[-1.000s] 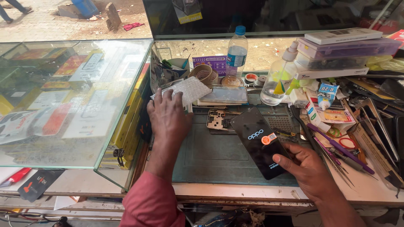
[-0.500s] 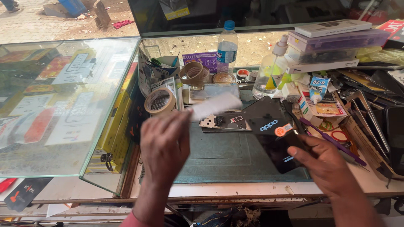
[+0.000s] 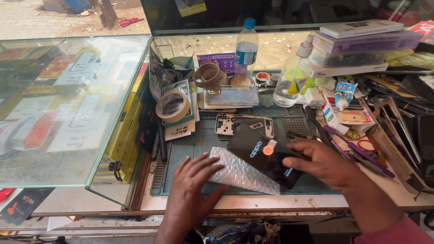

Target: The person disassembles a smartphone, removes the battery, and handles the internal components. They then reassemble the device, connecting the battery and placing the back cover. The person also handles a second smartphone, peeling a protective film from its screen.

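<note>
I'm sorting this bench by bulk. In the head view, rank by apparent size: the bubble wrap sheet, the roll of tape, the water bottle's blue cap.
1. Bubble wrap sheet, though it lies nearest the camera.
2. Roll of tape.
3. Blue cap, smallest and farthest away.

Wrap (image 3: pixel 239 171): clear bubble plastic, bumpy, under my left hand (image 3: pixel 192 199)
Panel (image 3: pixel 266 156): black, glossy and smooth, in my right hand (image 3: pixel 323 162)
Mat (image 3: pixel 203 144): matt grey-green rubber
Case (image 3: pixel 68 104): shiny glass
Bottle (image 3: pixel 246 49): clear plastic
Tape (image 3: pixel 172 106): beige paper roll
</note>
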